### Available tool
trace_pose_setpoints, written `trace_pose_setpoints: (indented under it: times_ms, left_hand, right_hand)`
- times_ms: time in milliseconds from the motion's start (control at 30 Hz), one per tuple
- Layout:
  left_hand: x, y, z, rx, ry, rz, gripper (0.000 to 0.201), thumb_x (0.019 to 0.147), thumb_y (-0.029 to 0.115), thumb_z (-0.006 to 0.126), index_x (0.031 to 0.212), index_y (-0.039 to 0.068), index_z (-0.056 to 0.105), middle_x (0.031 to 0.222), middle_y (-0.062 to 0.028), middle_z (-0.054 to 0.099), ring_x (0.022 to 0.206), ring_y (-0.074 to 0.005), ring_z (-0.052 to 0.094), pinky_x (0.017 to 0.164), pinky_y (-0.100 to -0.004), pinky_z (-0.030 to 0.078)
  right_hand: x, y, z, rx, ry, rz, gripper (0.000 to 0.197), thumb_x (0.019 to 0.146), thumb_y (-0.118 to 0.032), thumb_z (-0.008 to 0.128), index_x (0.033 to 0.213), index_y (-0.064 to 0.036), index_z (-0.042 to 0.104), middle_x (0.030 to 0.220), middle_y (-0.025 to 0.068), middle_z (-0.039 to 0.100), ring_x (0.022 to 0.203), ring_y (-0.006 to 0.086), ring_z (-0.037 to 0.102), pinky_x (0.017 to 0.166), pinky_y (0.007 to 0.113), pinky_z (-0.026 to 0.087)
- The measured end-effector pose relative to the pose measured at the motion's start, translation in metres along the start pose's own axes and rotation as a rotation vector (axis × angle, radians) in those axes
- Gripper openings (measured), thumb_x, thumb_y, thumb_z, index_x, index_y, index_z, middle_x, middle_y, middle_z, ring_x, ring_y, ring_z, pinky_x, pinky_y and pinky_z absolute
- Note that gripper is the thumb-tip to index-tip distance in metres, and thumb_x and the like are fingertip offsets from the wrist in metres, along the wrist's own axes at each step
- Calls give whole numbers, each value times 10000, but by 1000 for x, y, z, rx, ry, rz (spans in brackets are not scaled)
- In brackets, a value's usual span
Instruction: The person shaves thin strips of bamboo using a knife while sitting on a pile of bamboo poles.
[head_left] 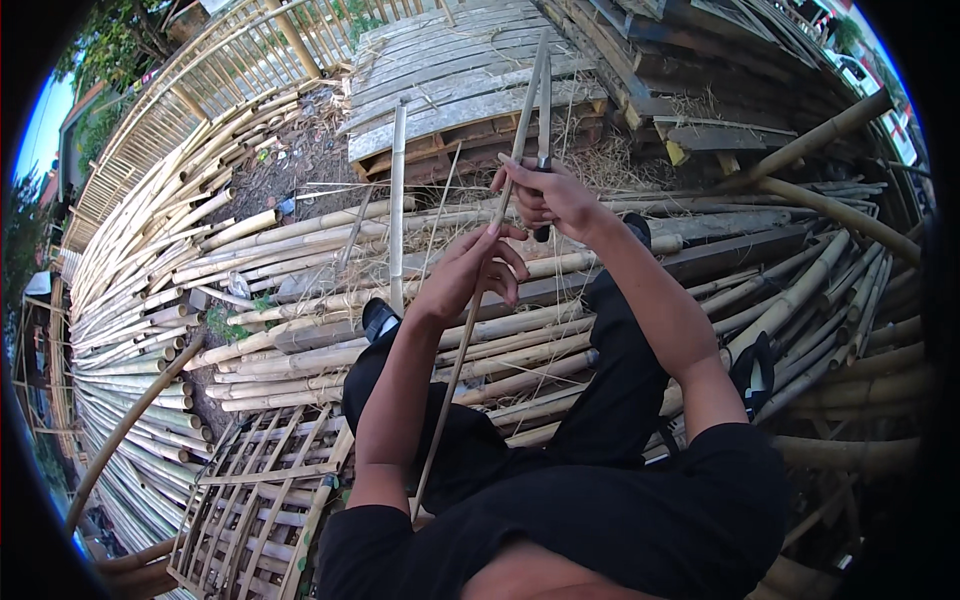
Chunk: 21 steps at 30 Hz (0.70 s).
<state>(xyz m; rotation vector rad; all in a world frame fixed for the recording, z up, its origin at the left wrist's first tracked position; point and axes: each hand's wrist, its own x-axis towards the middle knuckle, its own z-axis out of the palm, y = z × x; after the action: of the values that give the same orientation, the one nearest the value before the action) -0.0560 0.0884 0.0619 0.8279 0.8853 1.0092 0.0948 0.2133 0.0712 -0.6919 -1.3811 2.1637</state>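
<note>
My right hand (555, 200) is wrapped round the dark handle of a knife (544, 125), its blade pointing away from me. The thumb of that hand lies by a long, thin bamboo strip (456, 375), which runs from beside my lap up along the blade. Lower on the strip, my left hand (468, 272) holds it loosely, with the thumb on it and the fingers curled. Both hands are above my bent legs. Past my left hand, a pale flat slat (398, 190) stands up from the bamboo pile.
Cut bamboo poles (290, 355) lie in layers under and around my legs. A wooden pallet (430, 85) sits ahead, with stacked dark planks (690, 85) right of it. Crossed poles (830, 140) stand at the right. A woven bamboo lattice (265, 510) lies near left, a bamboo fence (235, 65) behind.
</note>
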Motion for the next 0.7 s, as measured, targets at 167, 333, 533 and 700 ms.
trace_pose_setpoints:
  times_ms: [167, 333, 533, 700]
  left_hand:
    - [10, -11, -17, -149, 36, 100, 348, 1001, 298, 390, 1140, 9, 523, 567, 48, 389, 365, -29, 292, 324, -178, 224]
    - [14, -4, -18, -92, 207, 88, 316, 994, 278, 423, 1139, 28, 553, 572, 70, 361, 387, -15, 253, 341, -178, 204]
    - [14, -2, -20, -125, 266, 116, 296, 979, 250, 472, 1161, 40, 574, 587, 66, 381, 405, -9, 269, 364, -176, 201]
    - [13, -2, -24, -177, 277, 153, 263, 952, 215, 533, 1151, 51, 585, 600, 61, 399, 409, -7, 281, 373, -176, 210]
  right_hand:
    - [-6, 10, 13, -56, 73, 60, 327, 977, -300, 458, 1041, -9, 592, 496, -83, 269, 399, 37, 246, 395, 231, 209]
    - [-9, 19, 7, -288, 316, 11, 300, 938, -345, 533, 940, -50, 592, 506, -82, 340, 382, 29, 270, 378, 227, 217]
    - [-10, 30, 14, -671, 465, -238, 307, 909, -306, 581, 816, -15, 554, 536, -4, 438, 470, 94, 358, 449, 293, 280]
    - [-12, 34, 26, -835, 435, -549, 273, 952, -252, 494, 828, -11, 530, 544, 6, 424, 471, 99, 374, 458, 295, 304]
